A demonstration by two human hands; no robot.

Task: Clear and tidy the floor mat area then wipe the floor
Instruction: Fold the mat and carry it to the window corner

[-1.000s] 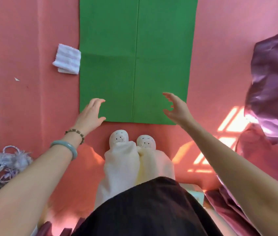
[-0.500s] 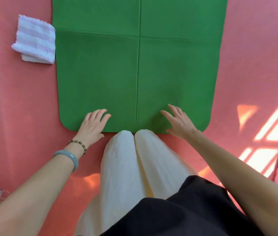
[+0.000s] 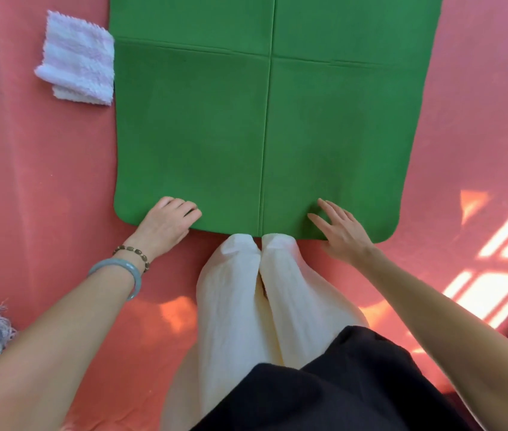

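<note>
- The left grip (image 3: 165, 222) sits on the near edge of the green mat (image 3: 262, 135), fingers bent down onto it; whether it pinches the edge I cannot tell.
- The right grip (image 3: 343, 231) lies flat on the same edge, fingers straight and spread, holding nothing.
- The mat stretches away from both grips across the pink floor (image 3: 28, 181), creased into quarters.
- A folded white cloth (image 3: 80, 62) lies far ahead of the left grip, touching the mat's left side.
- The person's cream-trousered knees (image 3: 246, 290) rest between the grips.
</note>
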